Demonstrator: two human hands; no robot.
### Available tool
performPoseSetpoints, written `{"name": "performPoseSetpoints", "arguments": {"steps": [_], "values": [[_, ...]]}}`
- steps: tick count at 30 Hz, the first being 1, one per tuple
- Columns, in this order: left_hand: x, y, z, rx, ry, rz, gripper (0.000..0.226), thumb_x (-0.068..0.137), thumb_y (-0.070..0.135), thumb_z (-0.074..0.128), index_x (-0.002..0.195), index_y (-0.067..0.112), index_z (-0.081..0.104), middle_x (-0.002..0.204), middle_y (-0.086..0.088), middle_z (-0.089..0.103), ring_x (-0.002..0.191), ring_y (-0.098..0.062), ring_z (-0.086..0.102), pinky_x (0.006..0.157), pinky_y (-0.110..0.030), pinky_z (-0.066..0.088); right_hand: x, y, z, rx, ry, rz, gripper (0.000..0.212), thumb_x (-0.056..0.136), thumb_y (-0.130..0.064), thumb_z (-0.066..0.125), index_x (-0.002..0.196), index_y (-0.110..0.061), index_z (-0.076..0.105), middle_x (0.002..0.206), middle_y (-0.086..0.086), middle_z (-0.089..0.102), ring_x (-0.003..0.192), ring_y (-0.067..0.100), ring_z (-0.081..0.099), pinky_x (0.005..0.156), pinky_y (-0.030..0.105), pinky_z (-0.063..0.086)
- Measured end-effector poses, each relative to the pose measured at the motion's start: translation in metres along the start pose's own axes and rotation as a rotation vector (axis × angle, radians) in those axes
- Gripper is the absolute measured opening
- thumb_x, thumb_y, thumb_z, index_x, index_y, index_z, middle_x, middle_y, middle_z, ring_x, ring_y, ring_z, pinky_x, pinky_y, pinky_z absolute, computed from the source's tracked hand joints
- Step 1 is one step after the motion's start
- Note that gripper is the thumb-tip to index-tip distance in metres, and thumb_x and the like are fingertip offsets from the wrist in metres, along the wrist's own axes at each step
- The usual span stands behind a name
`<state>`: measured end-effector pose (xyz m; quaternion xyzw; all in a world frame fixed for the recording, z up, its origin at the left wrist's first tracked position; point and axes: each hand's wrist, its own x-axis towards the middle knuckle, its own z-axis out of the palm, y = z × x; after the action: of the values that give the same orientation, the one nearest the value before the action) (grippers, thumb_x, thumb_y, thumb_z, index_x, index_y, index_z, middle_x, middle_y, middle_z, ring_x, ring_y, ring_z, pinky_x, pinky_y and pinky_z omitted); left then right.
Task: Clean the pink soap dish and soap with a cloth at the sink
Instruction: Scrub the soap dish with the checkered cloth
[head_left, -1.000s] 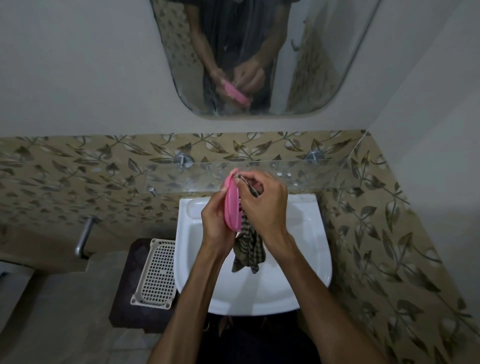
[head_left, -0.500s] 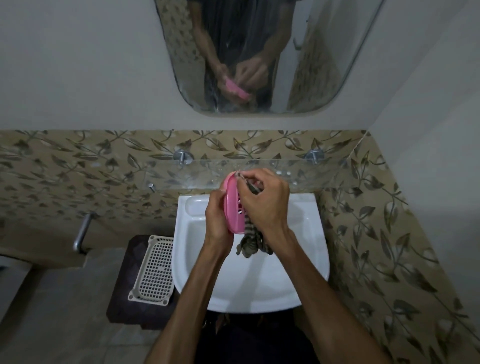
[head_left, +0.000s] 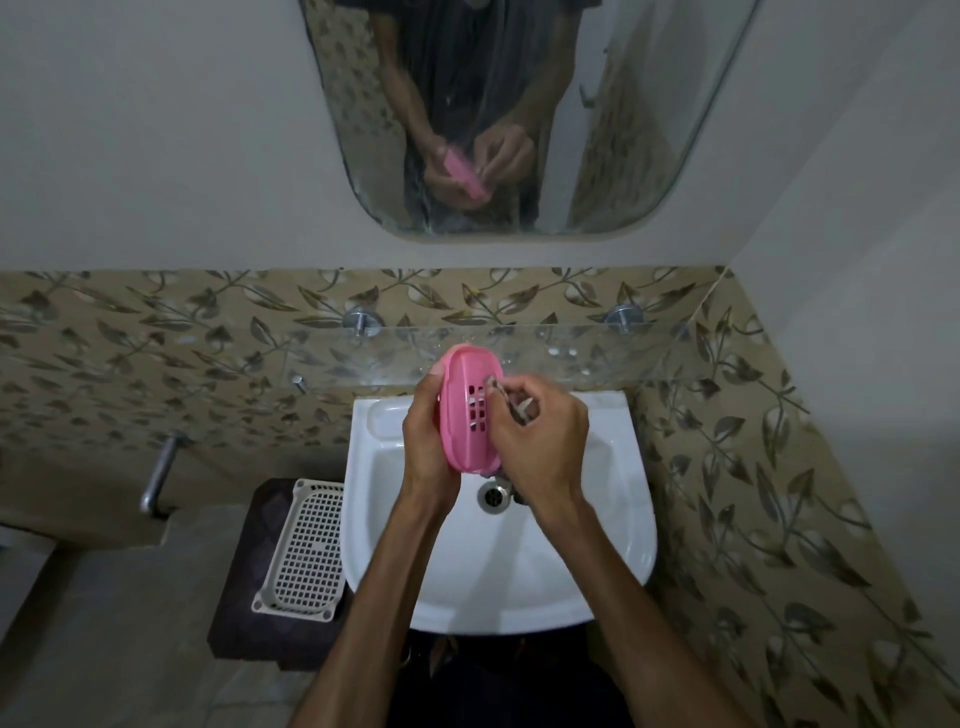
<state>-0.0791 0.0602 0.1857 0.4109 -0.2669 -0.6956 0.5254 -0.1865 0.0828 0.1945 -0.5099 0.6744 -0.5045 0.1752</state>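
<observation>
From the head view, one pink soap dish (head_left: 470, 408) is held upright over the one white sink (head_left: 618, 540), gripped from behind by the left hand (head_left: 427, 447). One cloth (head_left: 511, 402) is pinched in the curled fingers of the right hand (head_left: 540, 441) and pressed against the dish's slotted face. One white mesh tray (head_left: 306, 551) is seen left of the sink. Two metal studs carry one glass shelf (head_left: 597, 353). One mirror (head_left: 649, 130) hangs above. No writing can be read.

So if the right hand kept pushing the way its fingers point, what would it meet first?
The pink soap dish: the right hand, pinching the cloth, points left at the dish's slotted face, with the left hand behind it. Depth is hard to judge.
</observation>
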Motion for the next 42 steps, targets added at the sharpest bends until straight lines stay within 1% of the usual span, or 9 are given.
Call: {"name": "performPoseSetpoints", "arguments": {"steps": [6, 11, 16, 19, 22, 25, 32, 36, 42], "values": [[0.000, -0.003, -0.003, -0.023, 0.008, -0.059, 0.048, 0.106, 0.045, 0.044, 0.097, 0.021, 0.085, 0.090, -0.007, 0.079, 0.079, -0.021, 0.076, 0.066, -0.033, 0.063, -0.006, 0.007, -0.003, 0.010, 0.018, -0.044, 0.007, 0.091, -0.014, 0.075, 0.097, -0.014, 0.080, 0.085, -0.004, 0.075, 0.074, 0.005, 0.066, 0.068, 0.024, 0.056], [0.002, 0.002, 0.000, 0.021, -0.055, -0.051, 0.041, 0.105, 0.039, 0.044, 0.113, 0.020, 0.080, 0.098, -0.008, 0.076, 0.086, -0.021, 0.072, 0.073, -0.035, 0.060, 0.019, 0.002, 0.000, -0.097, 0.030, -0.114, 0.015, 0.093, -0.017, 0.072, 0.106, -0.014, 0.079, 0.094, 0.001, 0.074, 0.082, 0.014, 0.068, 0.077, 0.034, 0.059], [0.004, 0.006, 0.000, 0.139, -0.003, -0.052, 0.043, 0.099, 0.043, 0.046, 0.084, 0.023, 0.082, 0.076, -0.004, 0.071, 0.068, -0.018, 0.067, 0.060, -0.029, 0.058, 0.009, 0.008, -0.003, -0.105, -0.022, -0.154, 0.017, 0.095, -0.017, 0.072, 0.110, -0.013, 0.079, 0.092, 0.002, 0.073, 0.079, 0.015, 0.067, 0.073, 0.032, 0.059], [0.007, 0.003, 0.000, 0.090, 0.032, -0.068, 0.048, 0.100, 0.048, 0.045, 0.093, 0.015, 0.079, 0.088, -0.013, 0.073, 0.074, -0.025, 0.068, 0.065, -0.033, 0.058, -0.009, 0.013, -0.004, -0.096, -0.006, -0.102, 0.009, 0.092, -0.016, 0.074, 0.099, -0.014, 0.079, 0.091, 0.002, 0.076, 0.078, 0.016, 0.069, 0.071, 0.041, 0.062], [0.008, 0.007, 0.002, 0.041, 0.022, -0.089, 0.063, 0.100, 0.060, 0.045, 0.111, 0.009, 0.079, 0.106, -0.020, 0.076, 0.085, -0.030, 0.072, 0.074, -0.038, 0.062, -0.034, 0.013, -0.003, -0.127, -0.058, -0.095, 0.004, 0.089, -0.011, 0.075, 0.086, -0.013, 0.076, 0.081, 0.000, 0.073, 0.069, 0.015, 0.066, 0.063, 0.040, 0.060], [0.006, 0.006, 0.006, 0.045, 0.024, -0.018, 0.073, 0.090, 0.057, 0.055, 0.140, 0.004, 0.059, 0.128, -0.030, 0.067, 0.100, -0.038, 0.068, 0.090, -0.050, 0.057, -0.029, 0.011, 0.000, -0.124, -0.028, -0.047, 0.006, 0.088, -0.011, 0.073, 0.083, -0.011, 0.075, 0.078, 0.001, 0.072, 0.068, 0.016, 0.066, 0.064, 0.040, 0.059], [0.002, 0.001, 0.008, 0.008, 0.038, 0.014, 0.089, 0.078, 0.065, 0.062, 0.144, 0.005, 0.056, 0.130, -0.030, 0.067, 0.101, -0.037, 0.069, 0.087, -0.046, 0.057, -0.043, 0.015, -0.007, -0.144, -0.090, -0.044, 0.007, 0.092, -0.012, 0.072, 0.085, -0.011, 0.075, 0.080, 0.001, 0.071, 0.070, 0.013, 0.064, 0.064, 0.034, 0.056], [0.000, -0.009, 0.007, -0.039, 0.035, -0.014, 0.080, 0.092, 0.061, 0.050, 0.148, 0.004, 0.052, 0.140, -0.034, 0.058, 0.105, -0.036, 0.067, 0.086, -0.043, 0.059, -0.036, 0.019, -0.002, -0.061, 0.012, -0.013, 0.006, 0.091, -0.007, 0.074, 0.089, -0.012, 0.077, 0.081, -0.001, 0.072, 0.068, 0.002, 0.061, 0.064, 0.008, 0.049], [0.006, -0.006, 0.006, 0.008, 0.067, 0.022, 0.069, 0.091, 0.058, 0.050, 0.143, 0.014, 0.059, 0.128, -0.024, 0.070, 0.098, -0.033, 0.072, 0.086, -0.046, 0.059, -0.038, 0.022, -0.002, 0.014, -0.020, -0.022, 0.014, 0.093, -0.013, 0.076, 0.107, -0.014, 0.080, 0.095, -0.003, 0.078, 0.081, 0.004, 0.070, 0.073, 0.013, 0.056]]}}
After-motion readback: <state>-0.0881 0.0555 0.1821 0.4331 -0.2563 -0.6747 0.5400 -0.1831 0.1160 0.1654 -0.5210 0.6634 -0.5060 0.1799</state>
